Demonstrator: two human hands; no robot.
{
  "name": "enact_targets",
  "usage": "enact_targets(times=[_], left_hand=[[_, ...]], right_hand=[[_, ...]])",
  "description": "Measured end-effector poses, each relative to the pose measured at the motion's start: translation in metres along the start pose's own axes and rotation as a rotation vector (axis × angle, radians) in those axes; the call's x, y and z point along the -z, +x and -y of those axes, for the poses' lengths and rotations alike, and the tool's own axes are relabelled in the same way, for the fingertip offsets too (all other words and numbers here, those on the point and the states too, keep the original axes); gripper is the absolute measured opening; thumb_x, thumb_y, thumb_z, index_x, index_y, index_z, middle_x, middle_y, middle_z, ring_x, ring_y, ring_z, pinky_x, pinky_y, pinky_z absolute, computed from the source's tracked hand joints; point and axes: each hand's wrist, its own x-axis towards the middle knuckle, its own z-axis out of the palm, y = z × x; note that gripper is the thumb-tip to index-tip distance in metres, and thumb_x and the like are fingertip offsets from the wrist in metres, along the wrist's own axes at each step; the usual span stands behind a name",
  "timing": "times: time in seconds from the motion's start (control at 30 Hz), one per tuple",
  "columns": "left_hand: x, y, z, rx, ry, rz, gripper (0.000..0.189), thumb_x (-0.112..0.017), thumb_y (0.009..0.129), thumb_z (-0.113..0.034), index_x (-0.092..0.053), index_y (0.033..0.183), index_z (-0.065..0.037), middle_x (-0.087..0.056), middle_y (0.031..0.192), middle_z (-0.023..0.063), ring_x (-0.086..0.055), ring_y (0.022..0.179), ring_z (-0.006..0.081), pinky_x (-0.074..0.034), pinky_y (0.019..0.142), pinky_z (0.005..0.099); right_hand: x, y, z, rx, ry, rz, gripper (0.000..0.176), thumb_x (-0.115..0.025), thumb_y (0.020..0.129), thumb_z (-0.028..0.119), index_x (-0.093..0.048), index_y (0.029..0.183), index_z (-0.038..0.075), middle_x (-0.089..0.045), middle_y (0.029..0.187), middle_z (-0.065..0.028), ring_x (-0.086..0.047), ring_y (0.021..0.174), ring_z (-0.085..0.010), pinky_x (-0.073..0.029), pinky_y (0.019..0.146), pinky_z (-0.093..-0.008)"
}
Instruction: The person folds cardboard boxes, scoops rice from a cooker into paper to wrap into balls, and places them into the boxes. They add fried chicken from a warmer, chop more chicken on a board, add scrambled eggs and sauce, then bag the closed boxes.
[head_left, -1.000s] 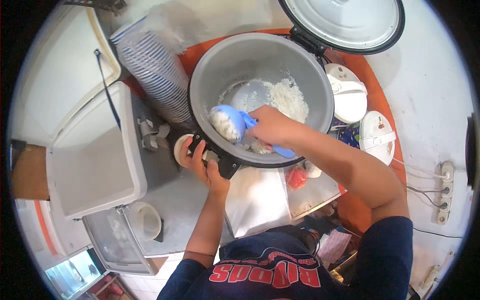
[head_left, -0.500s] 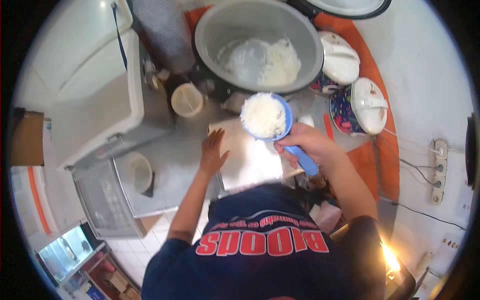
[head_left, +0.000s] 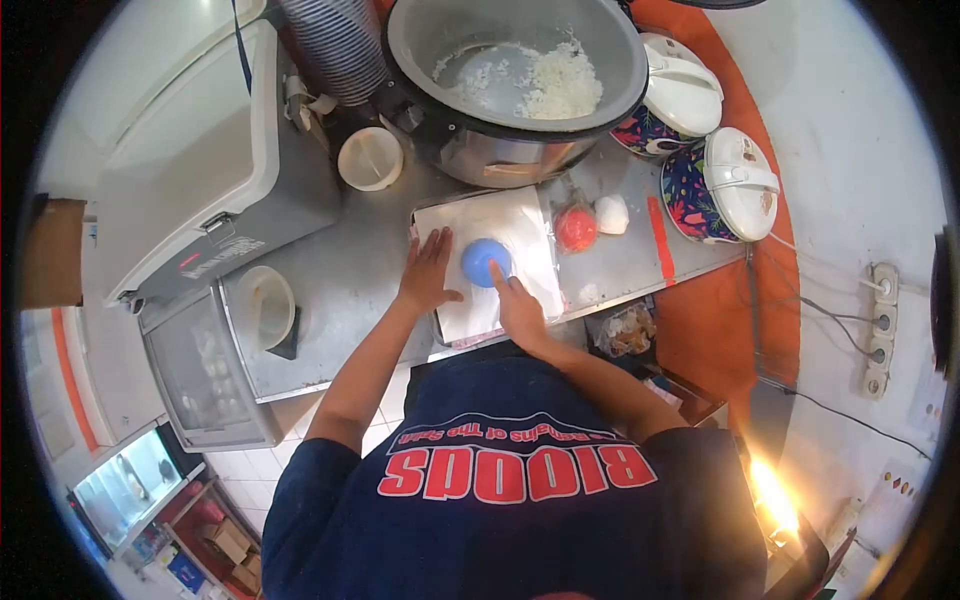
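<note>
A blue scoop (head_left: 483, 262) sits upside down on the white paper sheets (head_left: 500, 215), its round bottom facing up. My right hand (head_left: 520, 308) is closed on it, a finger reaching onto the bowl, with the handle hidden beneath the hand. Spread flat along the left edge of the paper is my left hand (head_left: 430, 272), holding nothing. Beyond the paper stands a large open cooker pot (head_left: 425, 50) with white rice (head_left: 563, 85) at its bottom. Whatever lies under the scoop is hidden.
A cooler box (head_left: 290, 180), a round tub (head_left: 370, 160), a clear container (head_left: 268, 305) and a tall cup stack (head_left: 335, 45) are on the left. Red (head_left: 575, 228) and white bundles (head_left: 611, 214) lie right of the paper, near two patterned pots (head_left: 690, 195).
My right hand has brought the rice-filled scoop down and left and turned it over onto the paper. My left hand remains spread at the paper's left edge. The camera view has shifted slightly.
</note>
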Motion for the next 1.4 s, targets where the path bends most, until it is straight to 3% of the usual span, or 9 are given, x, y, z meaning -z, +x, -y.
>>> enact_targets(times=[0.23, 0.4, 0.63, 0.73, 0.87, 1.0, 1.1, 1.2, 1.4], left_hand=[[-0.003, 0.018, 0.008, -0.011, 0.013, 0.029, 0.102, -0.076, 0.082, -0.037, -0.021, 0.159, 0.001, -0.030, 0.164, 0.0175, -0.024, 0.154, 0.0314, -0.008, 0.126, 0.0560], [-0.039, 0.044, 0.011, 0.030, 0.050, -0.480, 0.058, -0.053, 0.092, -0.004, -0.043, 0.149, -0.001, -0.048, 0.152, 0.0188, -0.040, 0.145, 0.0319, -0.026, 0.121, 0.0565], [0.003, 0.046, -0.029, 0.219, -0.142, -0.274, 0.060, -0.062, 0.089, -0.013, -0.047, 0.146, -0.003, -0.058, 0.139, 0.0210, -0.056, 0.128, 0.0365, -0.037, 0.115, 0.0498], [0.005, 0.081, -0.024, 0.225, -0.368, -0.580, 0.060, -0.070, 0.085, -0.022, -0.054, 0.140, -0.004, -0.066, 0.125, 0.0184, -0.062, 0.117, 0.0377, -0.042, 0.110, 0.0466], [0.023, 0.110, -0.006, 0.228, -0.377, -0.268, 0.043, -0.074, 0.083, -0.027, -0.069, 0.118, -0.004, -0.070, 0.115, 0.0169, -0.065, 0.109, 0.0371, -0.048, 0.101, 0.0440], [0.054, 0.079, -0.027, -0.051, -0.016, -0.484, 0.024, -0.071, 0.082, -0.022, -0.074, 0.098, -0.005, -0.069, 0.105, 0.0141, -0.065, 0.096, 0.0332, -0.052, 0.087, 0.0456], [0.044, 0.052, -0.028, -0.368, 0.063, -0.259, 0.020, -0.062, 0.086, -0.016, -0.071, 0.102, -0.008, -0.066, 0.090, 0.0119, -0.063, 0.088, 0.0326, -0.050, 0.080, 0.0457], [0.024, 0.006, -0.048, -0.344, 0.057, -0.285, 0.021, -0.058, 0.084, -0.013, -0.071, 0.101, -0.008, -0.065, 0.088, 0.0074, -0.062, 0.089, 0.0290, -0.049, 0.079, 0.0426], [0.017, -0.025, -0.047, -0.137, 0.235, -0.505, 0.021, -0.064, 0.082, -0.019, -0.071, 0.100, -0.011, -0.064, 0.099, 0.0047, -0.058, 0.093, 0.0263, -0.047, 0.085, 0.0416]], right_hand=[[0.055, 0.007, -0.006, 0.257, 0.343, 0.161, 0.081, -0.058, 0.088, -0.004, -0.033, 0.160, 0.024, -0.059, 0.108, -0.0204, -0.060, 0.100, -0.0394, -0.049, 0.094, -0.0428], [0.079, -0.011, 0.001, 0.006, 0.765, -0.118, 0.074, -0.060, 0.090, -0.002, -0.040, 0.158, 0.018, -0.063, 0.108, -0.0173, -0.061, 0.100, -0.0298, -0.048, 0.094, -0.0400], [0.114, -0.019, -0.104, -0.370, 0.085, -0.741, 0.077, -0.061, 0.082, -0.003, -0.043, 0.156, 0.011, -0.057, 0.105, -0.0137, -0.056, 0.098, -0.0274, -0.046, 0.088, -0.0367], [0.125, -0.005, -0.159, -0.286, -0.047, -0.854, 0.069, -0.064, 0.082, 0.001, -0.051, 0.149, 0.009, -0.056, 0.116, -0.0211, -0.056, 0.113, -0.0359, -0.042, 0.101, -0.0428], [0.141, 0.025, -0.131, -0.285, -0.097, -0.965, 0.056, -0.065, 0.080, 0.004, -0.062, 0.136, 0.008, -0.058, 0.119, -0.0200, -0.054, 0.115, -0.0367, -0.041, 0.103, -0.0460], [0.136, 0.061, -0.048, 0.015, 0.132, -0.844, 0.038, -0.068, 0.073, 0.003, -0.071, 0.110, 0.009, -0.064, 0.119, -0.0137, -0.056, 0.118, -0.0352, -0.041, 0.104, -0.0454], [0.117, 0.086, 0.019, 0.234, 0.280, -0.687, 0.036, -0.065, 0.072, 0.001, -0.073, 0.106, 0.010, -0.069, 0.122, -0.0096, -0.059, 0.121, -0.0327, -0.038, 0.107, -0.0459], [0.072, 0.074, 0.043, 0.363, -0.100, -0.117, 0.052, -0.059, 0.084, 0.009, -0.062, 0.136, 0.013, -0.050, 0.152, -0.0091, -0.033, 0.149, -0.0322, -0.008, 0.120, -0.0672], [0.040, 0.018, 0.005, 0.304, -0.304, 0.148, 0.072, -0.053, 0.085, 0.000, -0.039, 0.155, 0.009, -0.027, 0.167, -0.0087, -0.018, 0.156, -0.0340, 0.001, 0.118, -0.0715]])
